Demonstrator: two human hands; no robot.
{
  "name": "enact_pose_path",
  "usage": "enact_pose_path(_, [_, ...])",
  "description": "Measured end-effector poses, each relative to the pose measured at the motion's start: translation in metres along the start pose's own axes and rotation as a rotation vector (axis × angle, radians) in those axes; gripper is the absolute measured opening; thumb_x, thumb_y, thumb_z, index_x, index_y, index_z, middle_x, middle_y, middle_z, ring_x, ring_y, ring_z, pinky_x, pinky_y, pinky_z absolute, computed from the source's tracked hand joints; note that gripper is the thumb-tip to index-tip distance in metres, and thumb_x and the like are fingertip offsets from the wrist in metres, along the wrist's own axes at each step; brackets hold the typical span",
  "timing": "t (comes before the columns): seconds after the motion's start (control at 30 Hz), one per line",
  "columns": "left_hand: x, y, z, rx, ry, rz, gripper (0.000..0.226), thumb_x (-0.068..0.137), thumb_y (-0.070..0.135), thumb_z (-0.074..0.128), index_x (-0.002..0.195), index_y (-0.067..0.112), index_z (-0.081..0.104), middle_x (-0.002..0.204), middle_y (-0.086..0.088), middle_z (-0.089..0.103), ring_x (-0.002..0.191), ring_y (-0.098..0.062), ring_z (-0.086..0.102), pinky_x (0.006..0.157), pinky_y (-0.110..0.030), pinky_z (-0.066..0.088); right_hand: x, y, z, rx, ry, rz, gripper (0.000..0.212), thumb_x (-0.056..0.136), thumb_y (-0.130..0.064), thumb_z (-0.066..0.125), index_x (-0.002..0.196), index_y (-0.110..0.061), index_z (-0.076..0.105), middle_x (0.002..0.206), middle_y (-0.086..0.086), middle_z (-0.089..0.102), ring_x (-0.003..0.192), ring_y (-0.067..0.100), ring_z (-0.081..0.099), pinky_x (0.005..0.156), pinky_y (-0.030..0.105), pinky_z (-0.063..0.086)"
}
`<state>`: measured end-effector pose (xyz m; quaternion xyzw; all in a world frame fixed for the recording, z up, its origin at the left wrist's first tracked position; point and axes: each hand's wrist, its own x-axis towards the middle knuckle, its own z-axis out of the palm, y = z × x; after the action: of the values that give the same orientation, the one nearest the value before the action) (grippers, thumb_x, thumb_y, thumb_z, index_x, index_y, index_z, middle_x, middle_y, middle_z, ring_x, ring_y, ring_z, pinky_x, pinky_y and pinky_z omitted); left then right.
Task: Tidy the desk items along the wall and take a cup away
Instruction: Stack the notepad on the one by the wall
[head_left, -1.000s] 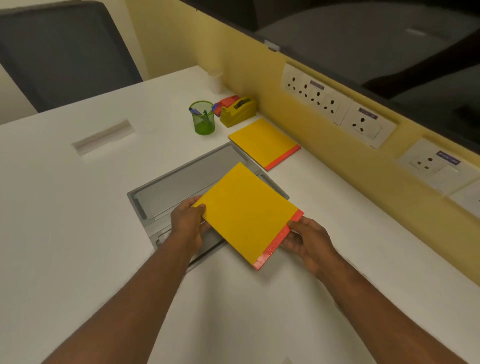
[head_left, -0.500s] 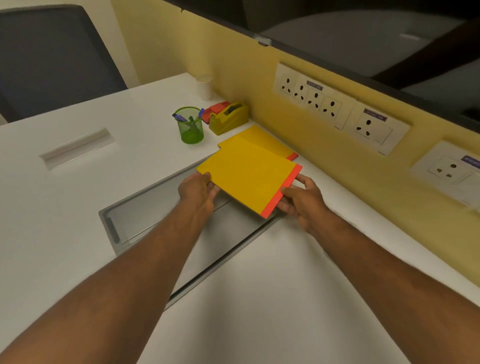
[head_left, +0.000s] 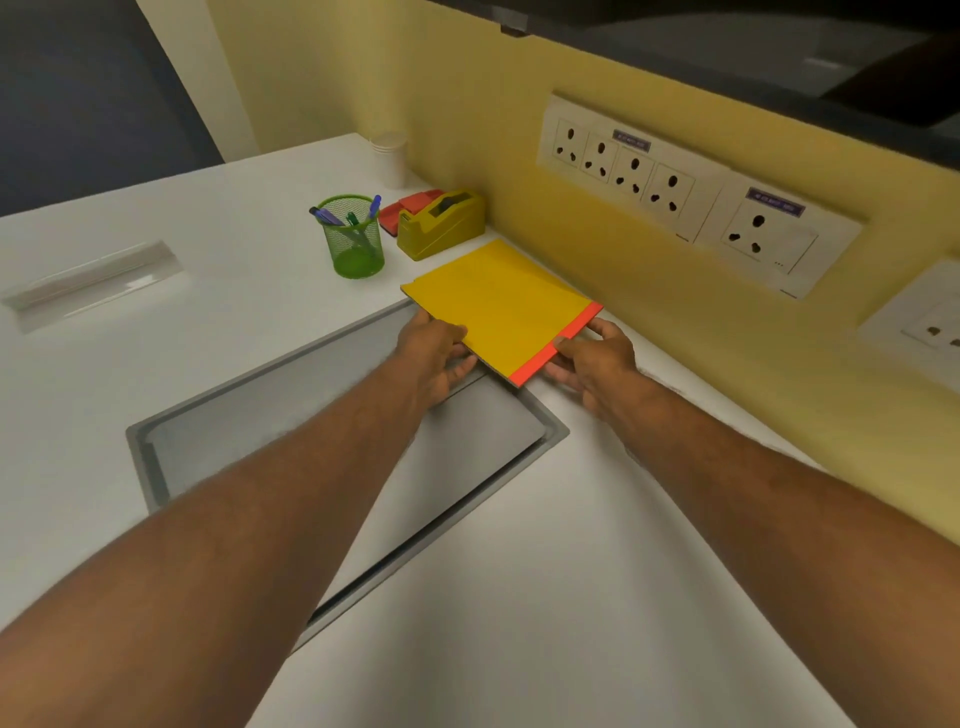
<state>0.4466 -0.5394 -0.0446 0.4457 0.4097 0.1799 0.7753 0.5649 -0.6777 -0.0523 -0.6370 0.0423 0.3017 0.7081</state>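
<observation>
A: Where is the flat yellow notebook with the red spine (head_left: 503, 304)?

B: By the yellow wall; the left hand (head_left: 432, 349) pinches its near-left edge, the right hand (head_left: 596, 358) pinches the spine.

A: Containers?

B: One green mesh pen cup (head_left: 354, 239) holds several pens; one white paper cup (head_left: 390, 157) stands farther back, contents hidden.

A yellow notebook (head_left: 501, 306) with a red spine is laid flat beside the wall; far along it, a yellow tape dispenser (head_left: 441, 223), green pen cup (head_left: 355, 238) and white paper cup (head_left: 390, 157) are lined up.
</observation>
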Motion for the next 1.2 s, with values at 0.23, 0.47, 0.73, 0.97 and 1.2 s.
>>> enact_pose_path(0.23, [0.019, -0.001, -0.004, -0.119, 0.042, -0.037, 0.042, 0.099, -0.006, 0.051, 0.14, 0.0, 0.045, 0.133, -0.017, 0.053, 0.129, -0.03, 0.052, 0.104, -0.037, 0.049, 0.016, -0.005, 0.0, -0.081, -0.058, 0.068, 0.046, 0.092, 0.012, 0.06, 0.133, -0.009, 0.06, 0.11, 0.009, 0.07, 0.091, 0.02, 0.069, 0.062, 0.026, 0.063])
enact_pose_path(0.47, [0.029, -0.003, 0.0, -0.2, 0.053, -0.021, 0.046, 0.098, -0.005, 0.055, 0.142, -0.004, 0.044, 0.145, -0.019, 0.05, 0.135, -0.031, 0.049, 0.113, -0.04, 0.042, 0.023, 0.0, 0.001, -0.021, -0.069, 0.046, 0.055, 0.089, 0.019, 0.059, 0.14, 0.003, 0.049, 0.103, 0.012, 0.066, 0.087, 0.019, 0.067, 0.086, 0.026, 0.057])
enact_pose_path(0.73, [0.031, -0.003, 0.006, -0.225, 0.035, -0.008, 0.053, 0.096, -0.004, 0.058, 0.146, 0.0, 0.04, 0.15, -0.018, 0.045, 0.139, -0.031, 0.045, 0.115, -0.043, 0.04, 0.028, 0.005, -0.004, -0.075, -0.098, 0.0, 0.058, 0.09, 0.017, 0.059, 0.145, 0.002, 0.046, 0.142, 0.017, 0.057, 0.122, 0.025, 0.061, 0.106, 0.033, 0.051])
enact_pose_path(0.97, [0.035, -0.007, 0.004, -0.236, -0.007, 0.001, 0.055, 0.101, 0.0, 0.05, 0.152, 0.004, 0.034, 0.153, -0.014, 0.045, 0.14, -0.026, 0.045, 0.118, -0.04, 0.036, 0.025, 0.007, -0.009, -0.066, -0.157, -0.024, 0.059, 0.093, 0.017, 0.054, 0.149, 0.002, 0.042, 0.148, 0.016, 0.052, 0.13, 0.025, 0.058, 0.108, 0.031, 0.048])
enact_pose_path(1.2, [0.032, -0.009, 0.0, -0.246, -0.053, 0.002, 0.058, 0.102, 0.0, 0.045, 0.156, 0.003, 0.025, 0.16, -0.014, 0.034, 0.148, -0.028, 0.033, 0.121, -0.041, 0.031, 0.021, 0.009, -0.011, -0.094, -0.181, -0.045, 0.058, 0.095, 0.016, 0.05, 0.15, 0.001, 0.04, 0.152, 0.016, 0.048, 0.131, 0.025, 0.056, 0.107, 0.031, 0.049])
